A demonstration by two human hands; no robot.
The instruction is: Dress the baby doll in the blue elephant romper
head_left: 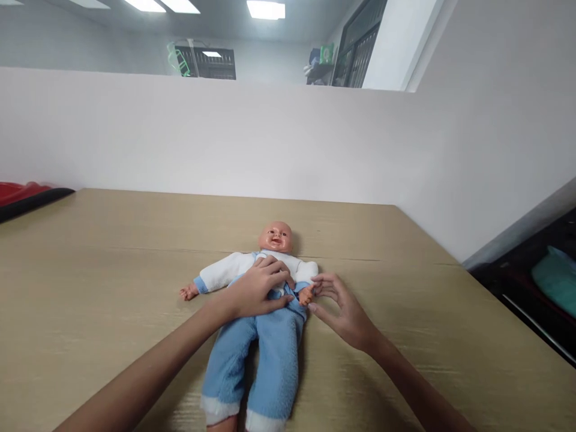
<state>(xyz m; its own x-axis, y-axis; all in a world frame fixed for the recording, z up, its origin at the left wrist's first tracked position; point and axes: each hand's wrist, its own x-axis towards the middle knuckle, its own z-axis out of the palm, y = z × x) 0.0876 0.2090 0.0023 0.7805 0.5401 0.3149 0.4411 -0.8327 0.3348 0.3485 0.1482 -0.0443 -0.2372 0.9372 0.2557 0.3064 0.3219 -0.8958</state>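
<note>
Indoor workroom, office or lab type, set up as a partitioned booth: plain wood-look desk [112, 270] butts a white partition wall [225, 138] at 12 o'clock, w/ flat ceiling light panels [265, 9] above and a cluttered shelf [320, 66] approx 1 o'clock beyond. Black storage bin [517, 270] w/ teal cloth [558, 279] at 3 o'clock, red tray [18, 191] at 9 o'clock

Under the fingers [274, 273] of the left hand [254, 294] the doll [272, 342] wears a white top with blue cuffs; below them, pale blue trousers, white-hemmed; the table [112, 270] is light wood-grain
</note>
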